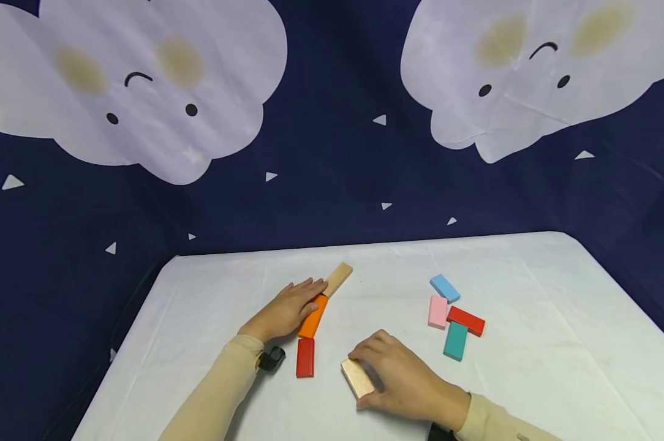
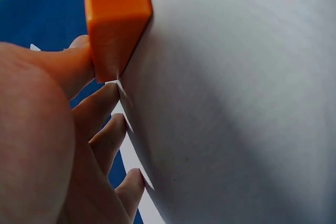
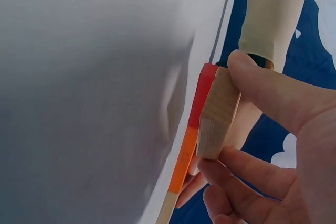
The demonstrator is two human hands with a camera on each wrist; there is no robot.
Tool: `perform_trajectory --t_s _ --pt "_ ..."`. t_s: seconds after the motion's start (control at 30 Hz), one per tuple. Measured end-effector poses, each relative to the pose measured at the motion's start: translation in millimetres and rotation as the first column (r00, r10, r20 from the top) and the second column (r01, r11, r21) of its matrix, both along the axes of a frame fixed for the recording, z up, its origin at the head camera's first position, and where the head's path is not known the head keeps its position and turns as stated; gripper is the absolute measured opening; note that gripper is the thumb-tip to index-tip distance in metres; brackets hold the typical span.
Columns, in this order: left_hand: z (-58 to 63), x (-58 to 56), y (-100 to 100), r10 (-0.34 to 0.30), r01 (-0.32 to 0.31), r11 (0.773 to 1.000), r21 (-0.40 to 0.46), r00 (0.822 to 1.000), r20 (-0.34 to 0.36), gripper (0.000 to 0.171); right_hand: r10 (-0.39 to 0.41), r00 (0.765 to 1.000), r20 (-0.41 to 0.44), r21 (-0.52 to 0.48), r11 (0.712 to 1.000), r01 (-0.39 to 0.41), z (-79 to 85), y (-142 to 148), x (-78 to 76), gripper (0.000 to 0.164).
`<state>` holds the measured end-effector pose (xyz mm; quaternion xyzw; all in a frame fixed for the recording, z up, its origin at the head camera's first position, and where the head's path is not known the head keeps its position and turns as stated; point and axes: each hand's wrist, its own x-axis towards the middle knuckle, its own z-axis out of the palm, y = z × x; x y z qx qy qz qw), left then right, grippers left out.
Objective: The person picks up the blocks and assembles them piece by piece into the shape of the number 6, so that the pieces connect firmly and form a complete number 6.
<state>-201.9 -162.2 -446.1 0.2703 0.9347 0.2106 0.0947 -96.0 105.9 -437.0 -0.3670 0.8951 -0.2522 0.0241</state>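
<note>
A plain wooden block (image 1: 357, 378) is pinched by its two ends between the thumb and fingers of my right hand (image 1: 403, 380); the right wrist view shows the same wooden block (image 3: 218, 103) in this grip. My left hand (image 1: 288, 309) lies with fingers extended beside a slanting row of blocks. Its thumb touches the side of the orange block (image 1: 313, 318), seen close in the left wrist view as an orange block (image 2: 118, 14). Beyond the orange one is another plain wooden block (image 1: 339, 278), near the left fingertips. A red block (image 1: 305, 358) continues the row at the near end.
Off to the right on the white table (image 1: 530, 373) lies a loose group: a light blue block (image 1: 445, 288), a pink block (image 1: 437, 312), a second red block (image 1: 467, 321) and a teal block (image 1: 456, 341). Behind the table hangs a dark blue cloth (image 1: 332, 202) with clouds.
</note>
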Motion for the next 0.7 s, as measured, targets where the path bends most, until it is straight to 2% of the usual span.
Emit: perform_trajectory --t_s 0.37,0.7 --pt "-0.4 0.3 -1 -0.021 0.021 1.0 0.022 1.0 -0.011 0.052 0.111 0.994 -0.018 0.023 0.994 -0.111 -3.2 -16 0.9 0.06" --pt "-0.6 -0.4 -1 -0.021 0.021 0.999 0.025 1.0 -0.013 0.052 0.17 0.983 -0.063 0.028 0.985 -0.169 -4.9 -24 1.6 0.058"
